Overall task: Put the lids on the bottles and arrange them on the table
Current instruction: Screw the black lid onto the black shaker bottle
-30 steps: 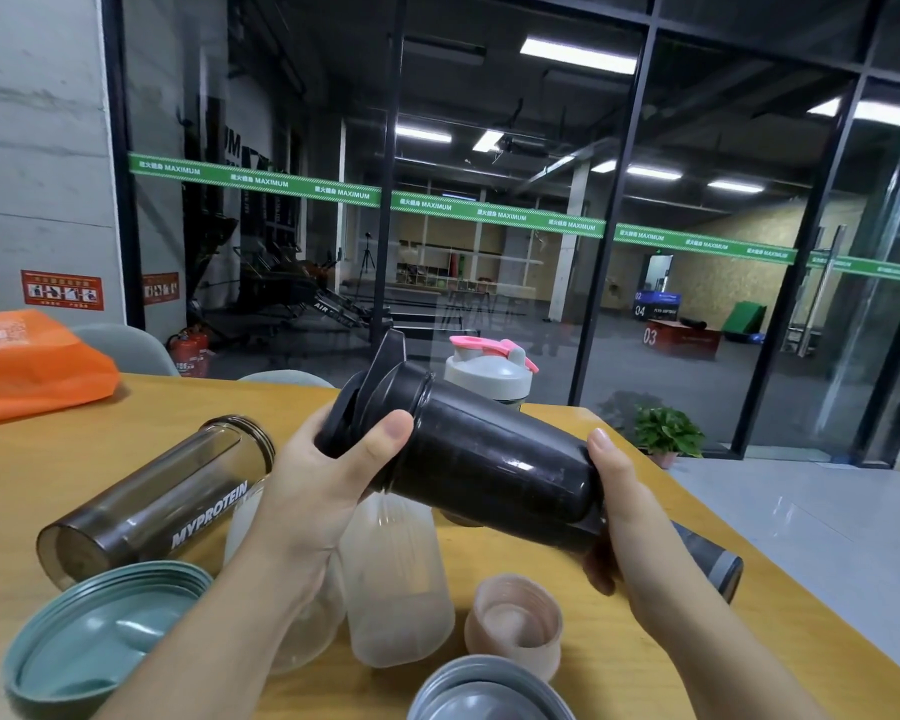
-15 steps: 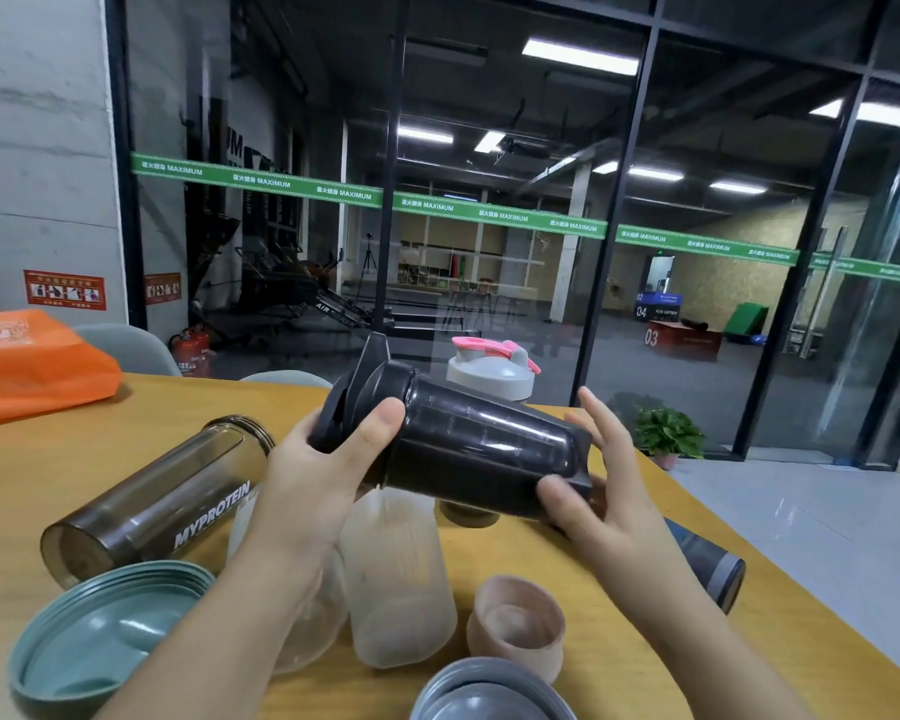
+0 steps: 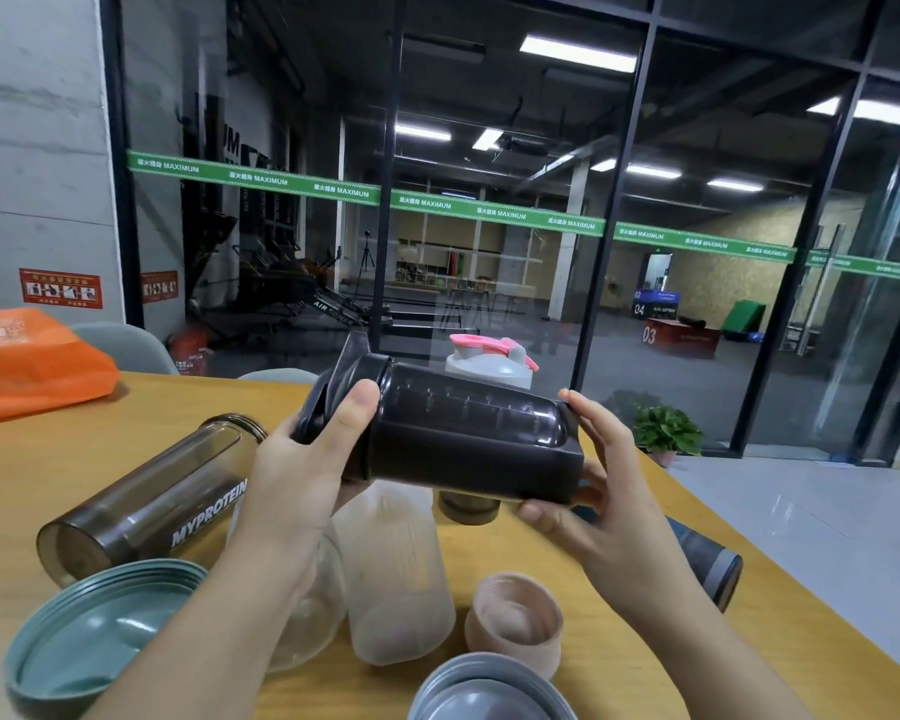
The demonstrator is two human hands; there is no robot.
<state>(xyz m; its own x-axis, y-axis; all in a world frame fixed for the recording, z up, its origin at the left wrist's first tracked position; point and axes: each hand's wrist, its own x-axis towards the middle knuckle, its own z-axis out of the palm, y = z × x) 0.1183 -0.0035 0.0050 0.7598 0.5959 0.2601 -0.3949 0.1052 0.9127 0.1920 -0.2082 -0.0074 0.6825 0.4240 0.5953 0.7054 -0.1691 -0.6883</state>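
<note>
I hold a black shaker bottle (image 3: pixel 468 439) sideways above the wooden table (image 3: pixel 126 397). My left hand (image 3: pixel 302 475) grips its black lid (image 3: pixel 328 402), thumb on the rim. My right hand (image 3: pixel 593 491) cups the bottle's base, fingers curled round it. Under them lie a smoky MYPROTEIN bottle (image 3: pixel 152 501) without a lid, a frosted bottle (image 3: pixel 396 579) and a clear bottle (image 3: pixel 313 605). A pink lid (image 3: pixel 515 621), a teal lid (image 3: pixel 89 631) and a grey lid (image 3: pixel 484 693) lie near the front edge. A capped bottle with a pink flip top (image 3: pixel 489 361) stands behind.
An orange bag (image 3: pixel 27 361) lies at the table's far left. A dark bottle (image 3: pixel 707 558) lies by the right edge, and a small dark lid (image 3: pixel 466 506) sits under the held bottle. Glass walls rise beyond the table, with a potted plant (image 3: pixel 666 433) on the floor.
The black bottle has swung from tilted to almost level. My right hand slid from the bottle's side to its base. My left hand kept hold of the lid.
</note>
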